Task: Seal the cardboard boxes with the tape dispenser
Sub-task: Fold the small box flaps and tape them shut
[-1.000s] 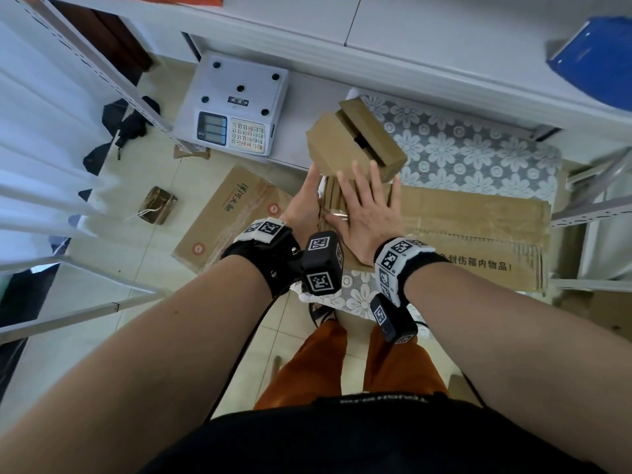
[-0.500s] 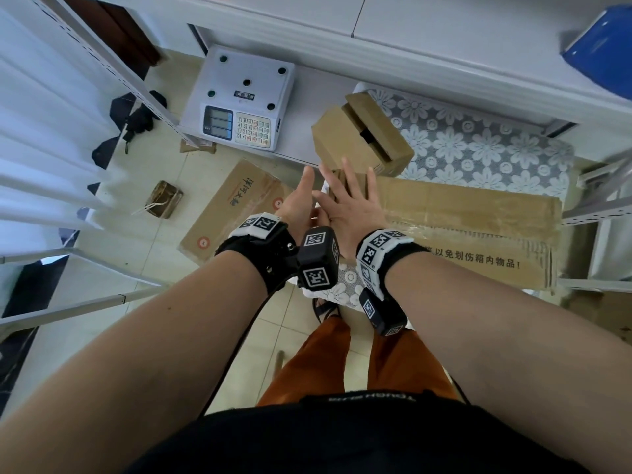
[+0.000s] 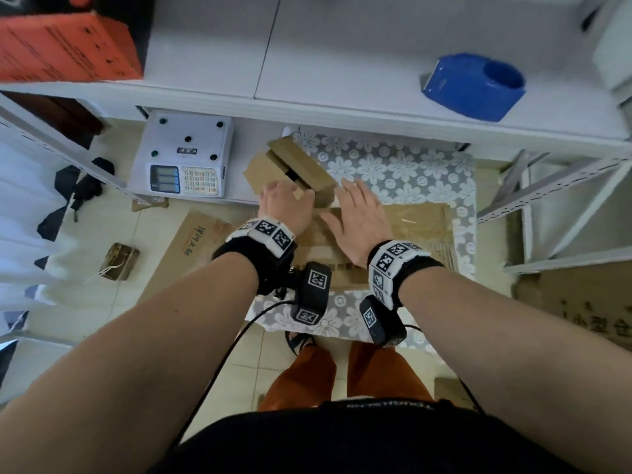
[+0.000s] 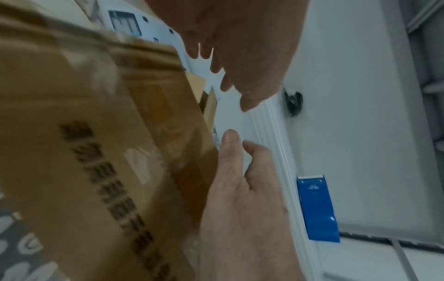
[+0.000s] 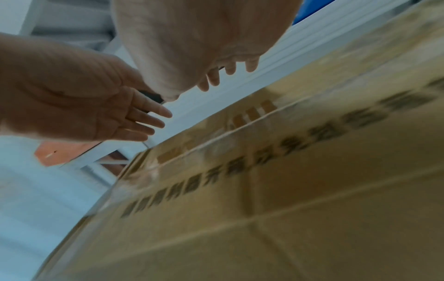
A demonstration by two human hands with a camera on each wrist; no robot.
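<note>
The big taped box [image 3: 403, 230] is lying on the flower-patterned cloth [image 3: 393, 165], and I am taking everything from it. A line of dark Chinese characters is running along its near side; in the wrist views [image 4: 103, 182] [image 5: 276, 152] the print is smeared and I cannot read it. A glossy strip of clear tape is lying along its top seam. Left of the box, down on the floor, a flattened carton [image 3: 191, 248] is showing a few printed characters and a red round mark, too small for me to make out. Behind the box's left end, a small cardboard box [image 3: 290, 172] is sitting tilted with its flaps partly open. Further left of that, a white scale [image 3: 184, 155] with a keypad and display is standing. Above and behind the box, on the white shelf [image 3: 342, 63], the blue tape dispenser [image 3: 473, 85] is resting, well apart from both hands. An orange carton [image 3: 65, 46] is sitting far to the shelf's left.

The left hand [image 3: 285, 203] is reaching over the big box's left end, palm down, fingers relaxed toward the small box and gripping nothing. The right hand [image 3: 359, 218] is hovering flat over the taped top, fingers spread and straight; whether it is touching the tape I cannot tell.
</note>
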